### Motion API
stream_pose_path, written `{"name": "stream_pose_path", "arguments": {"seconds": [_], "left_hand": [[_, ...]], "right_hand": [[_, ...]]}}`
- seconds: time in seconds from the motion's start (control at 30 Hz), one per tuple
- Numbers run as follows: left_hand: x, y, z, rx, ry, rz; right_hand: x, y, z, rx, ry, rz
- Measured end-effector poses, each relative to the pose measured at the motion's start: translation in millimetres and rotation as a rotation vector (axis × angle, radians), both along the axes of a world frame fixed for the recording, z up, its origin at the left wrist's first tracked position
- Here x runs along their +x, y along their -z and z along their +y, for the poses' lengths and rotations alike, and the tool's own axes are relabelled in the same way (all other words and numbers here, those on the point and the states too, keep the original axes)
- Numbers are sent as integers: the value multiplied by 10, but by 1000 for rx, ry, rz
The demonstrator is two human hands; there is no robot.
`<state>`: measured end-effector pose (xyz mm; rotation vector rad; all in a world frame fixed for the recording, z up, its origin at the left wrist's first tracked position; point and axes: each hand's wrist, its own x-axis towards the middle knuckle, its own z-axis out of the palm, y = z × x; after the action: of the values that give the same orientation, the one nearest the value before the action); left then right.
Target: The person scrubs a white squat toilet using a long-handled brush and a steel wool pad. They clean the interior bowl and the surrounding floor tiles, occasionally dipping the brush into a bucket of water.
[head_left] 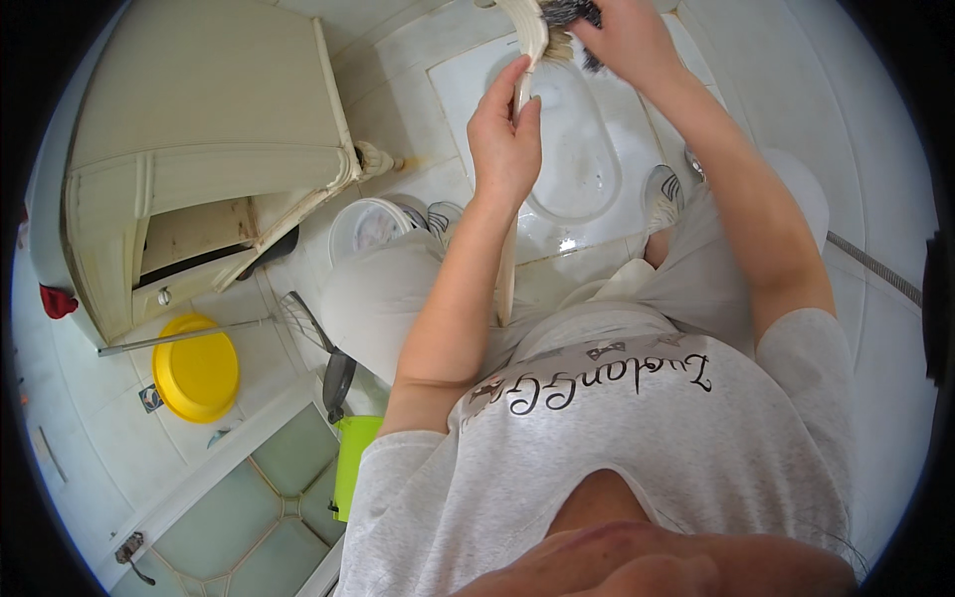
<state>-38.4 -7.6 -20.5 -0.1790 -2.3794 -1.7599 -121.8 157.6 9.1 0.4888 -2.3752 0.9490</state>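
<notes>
My left hand (505,134) is closed around the handle of a long pale brush (534,38) with tan bristles, near its curved white head. Below that hand, the handle runs down toward my lap. My right hand (632,45) is closed on a dark, fuzzy grey-black tangle (571,12) at the bristles. The fingers partly hide this tangle, and I cannot tell its kind. Both hands are above a wet white squat toilet (597,184) set in the floor, and the top of the brush head reaches the picture's edge.
At left stands a cream cabinet (209,90) with an open compartment. A white bucket (363,224) is beside my leg. Farther left are a yellow basin (196,368), a slotted spatula (306,320) and a green bin (355,463). A grey hose (875,267) runs along the right wall.
</notes>
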Motion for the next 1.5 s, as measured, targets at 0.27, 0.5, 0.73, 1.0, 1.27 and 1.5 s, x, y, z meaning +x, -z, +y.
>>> {"name": "stream_pose_path", "arguments": {"seconds": [0.27, 0.5, 0.73, 1.0, 1.27, 1.5], "left_hand": [[-75, 55, -165, 101, -119, -173], [-221, -115, -498, 711, -221, -111], [-107, -658, -717, 832, -230, 194], [-11, -788, -862, 867, -257, 148], [54, -1085, -1544, 615, -342, 317], [464, -1382, -2297, 619, -515, 638]], "right_hand": [[-114, -249, 371, -268, 109, -346], [55, -280, 346, -32, 36, -477], [175, -357, 179, 21, -68, -544], [85, 66, 94, -275, -275, -761], [212, 315, -181, -631, -410, -1254], [178, 683, -382, -561, -343, -1386]]}}
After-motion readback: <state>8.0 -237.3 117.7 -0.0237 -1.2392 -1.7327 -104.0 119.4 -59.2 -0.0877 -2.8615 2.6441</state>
